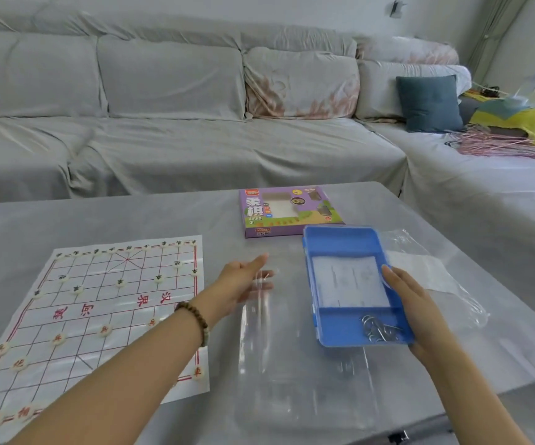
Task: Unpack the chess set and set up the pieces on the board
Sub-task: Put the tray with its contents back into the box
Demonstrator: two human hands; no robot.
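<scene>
while a blue plastic tray point(340, 245) is gripped at its rim by the right hand point(410, 303), the left hand point(243, 281) is held flat, fingers straight, over a clear plastic bag point(292, 364); round cream chess pieces point(104, 330) are laid on the white paper board point(115, 303).

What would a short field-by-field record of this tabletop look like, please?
board: xiangqi board sheet, flat on the left of the grey table
pieces: round xiangqi pieces standing on both halves of the board
box: purple xiangqi box, far side of the table
tray: blue tray, holding a white card and metal rings
left hand: open, beside clear plastic wrap
right hand: grips the tray's right edge
</scene>
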